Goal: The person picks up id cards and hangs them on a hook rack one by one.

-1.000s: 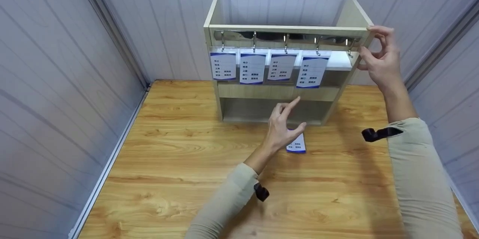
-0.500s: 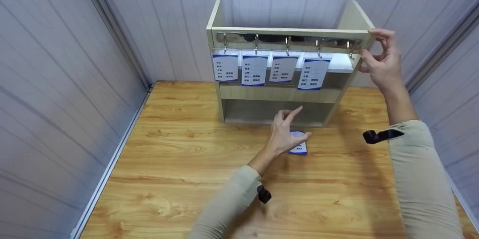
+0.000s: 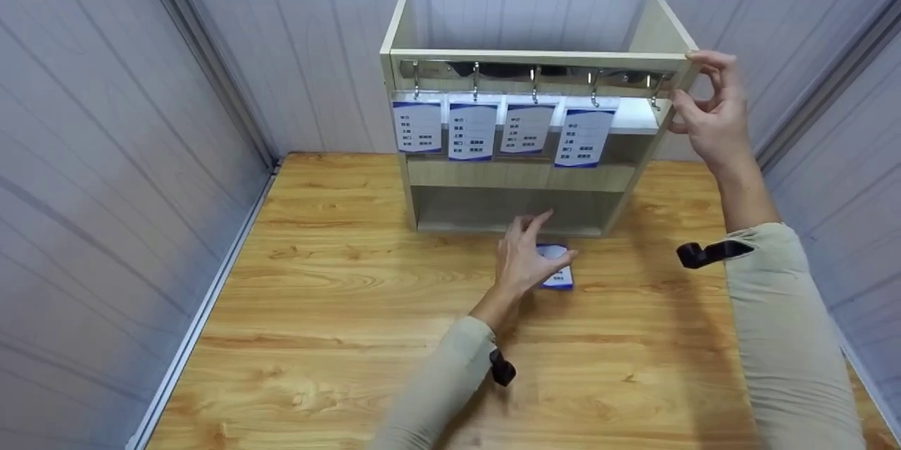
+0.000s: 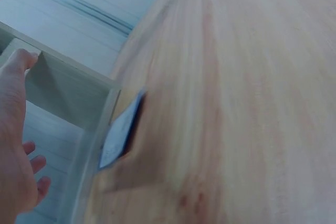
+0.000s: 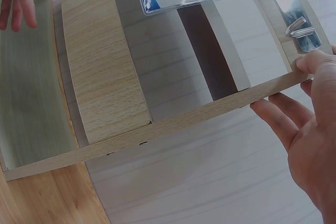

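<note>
My left hand (image 3: 521,260) is held with thumb and index finger spread, its fingers apart from anything, above a white and blue badge card (image 3: 561,279) on the wooden surface. Part of that card is hidden under the thumb; the left wrist view shows the card (image 4: 122,135) lying just in front of the shelf unit's base. With my right hand (image 3: 718,112) I grip the upper right edge of the pale wooden shelf unit (image 3: 521,174). In the right wrist view, the thumb is on the front and the fingers (image 5: 278,121) lie along the outer side.
Several badge cards in clear holders (image 3: 472,132) hang from hooks on a shiny metal strip (image 3: 501,70) along the unit's top. The rightmost hook (image 3: 656,94) carries no card. Panelled walls (image 3: 105,154) enclose the wooden surface (image 3: 338,295) at the back and sides.
My left hand has lowered from in front of the lower shelf toward the card on the surface. The right hand keeps its grip on the unit's edge.
</note>
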